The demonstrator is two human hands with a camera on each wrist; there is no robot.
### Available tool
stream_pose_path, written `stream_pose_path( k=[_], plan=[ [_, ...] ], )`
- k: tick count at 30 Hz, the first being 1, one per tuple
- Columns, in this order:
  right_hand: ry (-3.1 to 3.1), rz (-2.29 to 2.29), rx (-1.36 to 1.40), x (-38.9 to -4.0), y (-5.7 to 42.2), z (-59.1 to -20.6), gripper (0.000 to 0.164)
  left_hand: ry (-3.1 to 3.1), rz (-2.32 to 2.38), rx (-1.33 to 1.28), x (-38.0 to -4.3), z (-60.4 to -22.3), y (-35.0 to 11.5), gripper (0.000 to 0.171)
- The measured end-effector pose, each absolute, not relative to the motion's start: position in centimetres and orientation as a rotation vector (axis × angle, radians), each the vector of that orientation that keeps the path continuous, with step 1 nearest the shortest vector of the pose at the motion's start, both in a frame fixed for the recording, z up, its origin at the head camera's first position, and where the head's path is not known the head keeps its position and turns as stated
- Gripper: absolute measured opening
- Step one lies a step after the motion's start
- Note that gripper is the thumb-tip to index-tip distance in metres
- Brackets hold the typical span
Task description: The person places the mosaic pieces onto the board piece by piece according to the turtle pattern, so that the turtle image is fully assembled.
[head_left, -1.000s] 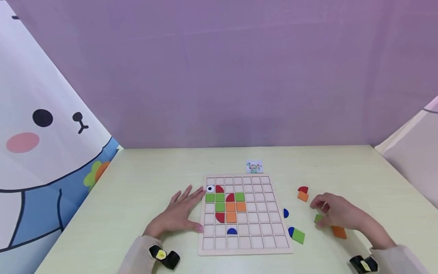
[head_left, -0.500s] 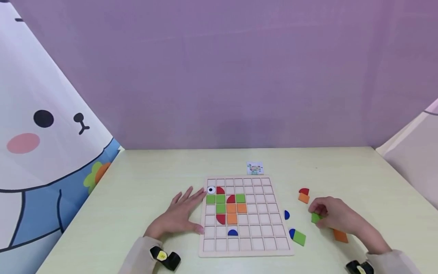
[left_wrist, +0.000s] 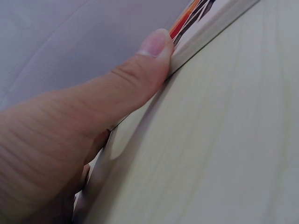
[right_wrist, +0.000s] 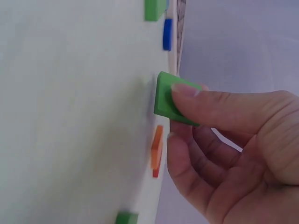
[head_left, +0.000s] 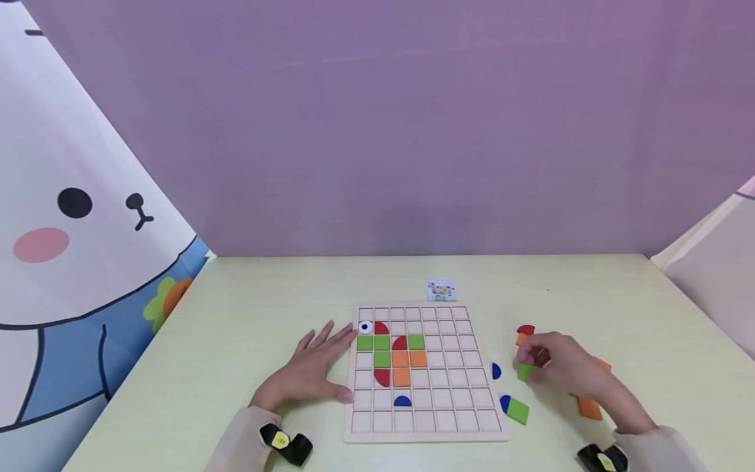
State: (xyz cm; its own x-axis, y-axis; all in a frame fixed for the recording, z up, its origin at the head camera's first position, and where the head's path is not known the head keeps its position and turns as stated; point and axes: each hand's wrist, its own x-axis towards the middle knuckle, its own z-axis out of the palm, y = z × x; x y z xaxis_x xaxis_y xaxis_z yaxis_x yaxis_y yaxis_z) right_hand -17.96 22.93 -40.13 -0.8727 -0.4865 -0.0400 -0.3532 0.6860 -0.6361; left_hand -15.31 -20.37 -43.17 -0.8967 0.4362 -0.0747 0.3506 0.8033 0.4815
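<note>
A pale gridded board lies on the table with several green, orange, red and blue tiles set in its left part, plus a round eye tile. Along the board's left edge my left hand rests with fingers spread; in the left wrist view its thumb touches the edge. To the right of the board my right hand pinches a green square tile between thumb and fingers, raised over the table in the right wrist view.
A small picture card lies behind the board. Right of the board are a blue half-circle, another green square beside a second blue half-circle, a red piece and orange tiles. A purple backdrop stands behind.
My right hand has taken hold of the green square and moved left with it toward the board, uncovering more of an orange tile behind the wrist. The left hand stays on the board's edge.
</note>
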Motion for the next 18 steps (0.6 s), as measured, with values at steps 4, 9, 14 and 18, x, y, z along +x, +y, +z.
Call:
stream_pose_path(
  k=[4,9,14,18],
  plan=[
    [2.687,-0.996,-0.750,-18.1,22.2,-39.8,0.025,2.807,0.693,0.620,-15.3,-43.1,-20.3,0.107],
    [2.686,-1.025,-0.728,-18.2,21.0,-39.5,0.020,2.800,0.693,0.614,-15.2,-43.1,-20.3,0.107],
    [2.702,-1.048,-0.720,-18.5,19.5,-39.0,0.019,2.798,0.687,0.599,-15.2,-43.0,-20.2,0.107],
    [2.718,-1.078,-0.732,-18.8,18.1,-38.7,0.017,2.802,0.689,0.595,-15.2,-43.0,-20.2,0.107]
  ],
)
